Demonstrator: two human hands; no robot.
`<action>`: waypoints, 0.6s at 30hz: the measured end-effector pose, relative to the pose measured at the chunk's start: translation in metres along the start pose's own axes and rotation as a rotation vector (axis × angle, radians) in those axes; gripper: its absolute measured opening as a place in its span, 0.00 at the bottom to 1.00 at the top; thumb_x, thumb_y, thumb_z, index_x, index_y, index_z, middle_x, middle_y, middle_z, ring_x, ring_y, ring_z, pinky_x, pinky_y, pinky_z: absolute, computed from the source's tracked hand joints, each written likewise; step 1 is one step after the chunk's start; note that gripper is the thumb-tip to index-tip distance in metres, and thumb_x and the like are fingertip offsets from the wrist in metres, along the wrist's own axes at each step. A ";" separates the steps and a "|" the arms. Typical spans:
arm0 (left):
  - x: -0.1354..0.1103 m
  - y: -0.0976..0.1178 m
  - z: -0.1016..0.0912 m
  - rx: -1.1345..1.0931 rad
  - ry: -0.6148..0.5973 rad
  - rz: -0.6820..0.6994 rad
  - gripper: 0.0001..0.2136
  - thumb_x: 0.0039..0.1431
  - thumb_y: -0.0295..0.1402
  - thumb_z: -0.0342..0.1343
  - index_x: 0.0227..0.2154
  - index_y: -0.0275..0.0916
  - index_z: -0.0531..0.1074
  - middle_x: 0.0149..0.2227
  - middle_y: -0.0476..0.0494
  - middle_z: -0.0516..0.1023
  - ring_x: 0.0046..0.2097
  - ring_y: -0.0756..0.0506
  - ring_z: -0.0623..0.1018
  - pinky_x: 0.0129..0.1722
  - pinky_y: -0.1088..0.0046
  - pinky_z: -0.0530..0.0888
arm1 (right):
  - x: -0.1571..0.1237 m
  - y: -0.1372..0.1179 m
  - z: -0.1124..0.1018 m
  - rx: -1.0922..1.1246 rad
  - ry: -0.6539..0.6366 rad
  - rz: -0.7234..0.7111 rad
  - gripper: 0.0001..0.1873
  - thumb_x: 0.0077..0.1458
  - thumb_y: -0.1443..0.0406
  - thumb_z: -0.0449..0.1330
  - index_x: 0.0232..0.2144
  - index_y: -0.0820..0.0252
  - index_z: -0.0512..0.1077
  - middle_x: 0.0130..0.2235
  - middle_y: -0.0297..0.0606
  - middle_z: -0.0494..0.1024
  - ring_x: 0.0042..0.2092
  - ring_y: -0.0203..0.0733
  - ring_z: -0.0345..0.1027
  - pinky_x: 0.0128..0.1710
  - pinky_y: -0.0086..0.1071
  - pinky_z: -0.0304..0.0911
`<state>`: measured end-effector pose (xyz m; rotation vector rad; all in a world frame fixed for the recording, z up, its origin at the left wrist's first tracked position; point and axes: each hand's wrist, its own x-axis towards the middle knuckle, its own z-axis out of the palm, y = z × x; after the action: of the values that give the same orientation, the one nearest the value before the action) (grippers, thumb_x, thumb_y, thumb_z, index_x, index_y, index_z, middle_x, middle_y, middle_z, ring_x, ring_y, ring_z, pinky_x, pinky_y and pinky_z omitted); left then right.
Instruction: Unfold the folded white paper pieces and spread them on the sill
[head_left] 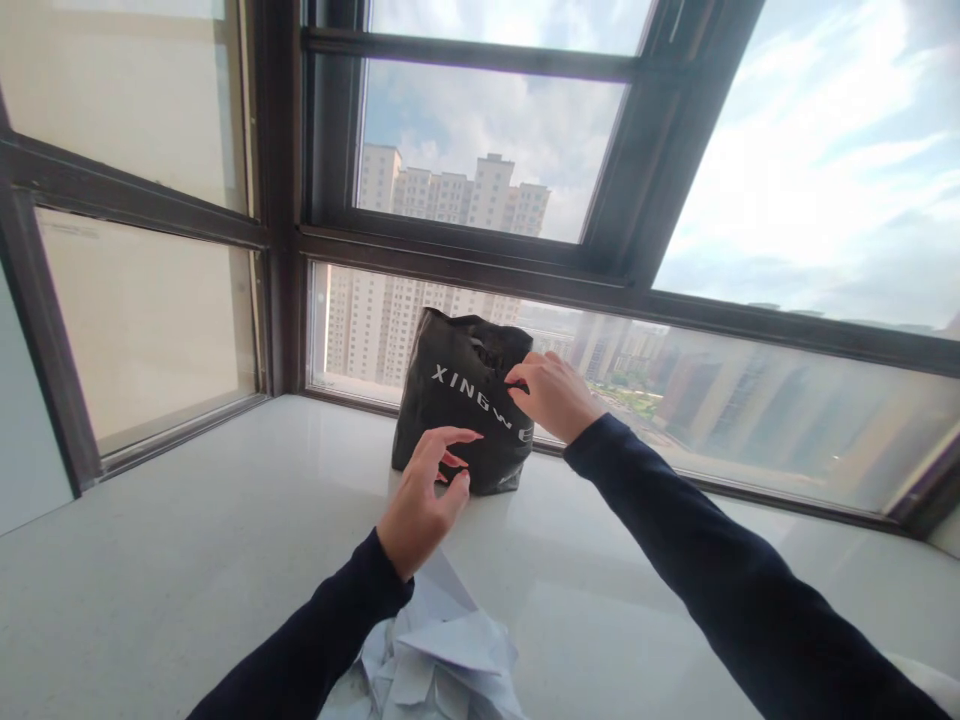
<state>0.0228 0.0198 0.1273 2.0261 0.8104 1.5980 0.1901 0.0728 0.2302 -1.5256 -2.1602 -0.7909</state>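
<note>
A black bag point(457, 420) with white lettering stands upright on the white sill, close to the window. My right hand point(551, 390) is at the bag's upper right side, its fingertips pinched on the black material. In front of the bag's lower part is my left hand point(427, 490), its fingers curved and apart with nothing between them. Below it, nearer to me, lies a heap of torn white paper pieces point(450, 650), partly hidden behind my left wrist and sleeve. What is inside the bag cannot be seen.
The white sill point(187, 560) runs along the glass on both sides. A dark window frame point(281, 200) meets in a corner behind the bag at the left. Something pale point(926, 685) shows at the lower right edge. Tall buildings stand outside.
</note>
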 end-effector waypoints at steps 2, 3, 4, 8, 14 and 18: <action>0.023 -0.007 -0.009 0.132 0.046 0.118 0.21 0.50 0.21 0.45 0.49 0.39 0.59 0.52 0.40 0.61 0.35 0.48 0.72 0.34 0.71 0.69 | -0.020 -0.013 -0.012 -0.036 -0.057 -0.089 0.07 0.49 0.69 0.56 0.29 0.59 0.75 0.33 0.40 0.72 0.38 0.46 0.61 0.37 0.34 0.54; 0.034 -0.011 -0.013 0.196 0.048 0.189 0.23 0.51 0.19 0.44 0.51 0.39 0.57 0.55 0.40 0.58 0.39 0.46 0.71 0.37 0.70 0.69 | -0.029 -0.020 -0.017 -0.056 -0.080 -0.123 0.07 0.50 0.69 0.56 0.29 0.59 0.75 0.33 0.39 0.72 0.38 0.45 0.61 0.36 0.34 0.53; 0.044 -0.014 -0.017 0.273 0.032 0.255 0.24 0.51 0.18 0.43 0.52 0.39 0.56 0.56 0.40 0.55 0.45 0.45 0.69 0.41 0.69 0.69 | -0.038 -0.026 -0.021 -0.070 -0.107 -0.150 0.07 0.50 0.69 0.56 0.28 0.58 0.75 0.32 0.39 0.72 0.38 0.45 0.61 0.36 0.34 0.53; 0.065 -0.020 -0.025 0.555 -0.041 0.367 0.23 0.49 0.14 0.42 0.48 0.38 0.59 0.56 0.41 0.56 0.52 0.41 0.64 0.49 0.62 0.65 | -0.057 -0.041 -0.032 -0.079 -0.258 -0.213 0.08 0.51 0.66 0.57 0.25 0.58 0.75 0.31 0.38 0.73 0.37 0.45 0.62 0.34 0.34 0.52; 0.058 -0.021 -0.024 0.524 0.020 0.427 0.14 0.48 0.14 0.42 0.33 0.38 0.61 0.42 0.40 0.65 0.47 0.42 0.67 0.47 0.65 0.66 | -0.028 -0.027 -0.036 0.035 -0.259 -0.067 0.12 0.58 0.67 0.49 0.35 0.60 0.73 0.33 0.38 0.76 0.37 0.40 0.68 0.34 0.29 0.57; 0.053 -0.021 -0.022 0.487 0.007 0.441 0.14 0.46 0.15 0.41 0.33 0.37 0.59 0.39 0.40 0.64 0.44 0.42 0.68 0.44 0.65 0.67 | 0.010 -0.010 -0.012 -0.038 -0.297 0.011 0.06 0.51 0.74 0.56 0.31 0.68 0.73 0.36 0.49 0.76 0.41 0.49 0.69 0.38 0.34 0.60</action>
<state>0.0066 0.0710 0.1570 2.6965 0.8617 1.7599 0.1769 0.0697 0.2428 -1.7686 -2.3526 -0.6379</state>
